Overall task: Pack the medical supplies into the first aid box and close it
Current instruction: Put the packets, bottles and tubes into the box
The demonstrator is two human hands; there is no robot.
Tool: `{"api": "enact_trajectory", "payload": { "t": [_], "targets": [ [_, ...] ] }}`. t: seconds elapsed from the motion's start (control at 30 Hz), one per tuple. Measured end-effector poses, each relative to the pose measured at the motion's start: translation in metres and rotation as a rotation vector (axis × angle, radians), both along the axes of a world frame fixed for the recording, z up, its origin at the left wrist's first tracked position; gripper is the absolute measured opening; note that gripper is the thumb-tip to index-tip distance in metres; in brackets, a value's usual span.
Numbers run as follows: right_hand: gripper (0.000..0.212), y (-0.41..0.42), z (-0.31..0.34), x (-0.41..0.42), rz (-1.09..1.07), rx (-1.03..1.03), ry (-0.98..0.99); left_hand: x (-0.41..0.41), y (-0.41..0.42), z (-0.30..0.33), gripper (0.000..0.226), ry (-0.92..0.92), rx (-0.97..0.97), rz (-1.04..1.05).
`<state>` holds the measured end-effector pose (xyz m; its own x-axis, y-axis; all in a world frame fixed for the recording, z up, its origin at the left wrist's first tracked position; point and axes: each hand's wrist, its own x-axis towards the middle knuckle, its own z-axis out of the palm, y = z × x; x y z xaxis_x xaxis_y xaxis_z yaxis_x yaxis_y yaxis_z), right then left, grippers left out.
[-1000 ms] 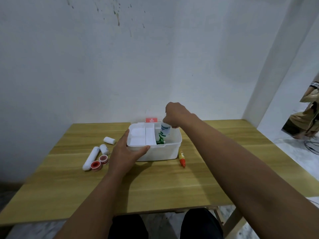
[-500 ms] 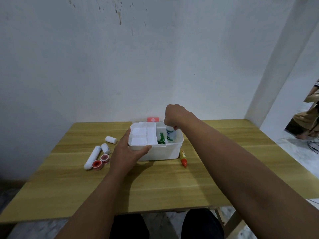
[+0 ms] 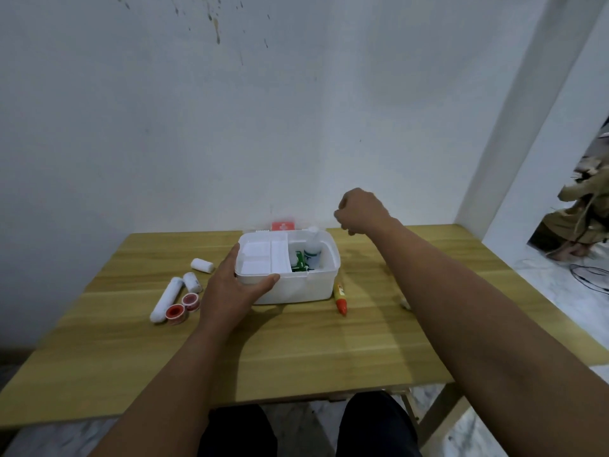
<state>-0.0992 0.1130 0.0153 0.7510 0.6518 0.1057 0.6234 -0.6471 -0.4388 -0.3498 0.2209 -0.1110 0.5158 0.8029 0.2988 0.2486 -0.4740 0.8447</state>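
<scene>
Half a second earlier the right hand (image 3: 362, 211) gripped the bottle (image 3: 312, 250) inside the box (image 3: 296, 288); now it had lifted clear toward 1 o'clock, fingers curled, holding nothing. That smooth white bottle stood upright in the box's right compartment beside a green packet (image 3: 299, 261). The left hand (image 3: 230, 291) gripped the glossy plastic box's left corner. At 9 o'clock on the wood-grain table (image 3: 296, 351) lay soft cylindrical bandage rolls (image 3: 166, 300) and red-cored tape rings (image 3: 183, 306); an orange tube (image 3: 340, 297) lay at 3 o'clock.
</scene>
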Motion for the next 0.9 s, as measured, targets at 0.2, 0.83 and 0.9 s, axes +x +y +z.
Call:
{"api": "enact_trajectory", "payload": {
  "t": [0.2, 0.83, 0.9],
  "targets": [
    [0.007, -0.060, -0.025, 0.032, -0.290, -0.393, -0.153, 0.000, 0.001, 0.000, 0.100, 0.011, -0.009, -0.006],
    [0.031, -0.063, -0.022, 0.041, -0.200, -0.215, -0.040, 0.001, -0.003, 0.004, 0.097, 0.008, 0.002, -0.004],
    [0.025, -0.056, -0.008, 0.043, -0.183, -0.093, 0.051, 0.001, -0.002, 0.003, 0.099, 0.013, 0.000, -0.004]
  ]
}}
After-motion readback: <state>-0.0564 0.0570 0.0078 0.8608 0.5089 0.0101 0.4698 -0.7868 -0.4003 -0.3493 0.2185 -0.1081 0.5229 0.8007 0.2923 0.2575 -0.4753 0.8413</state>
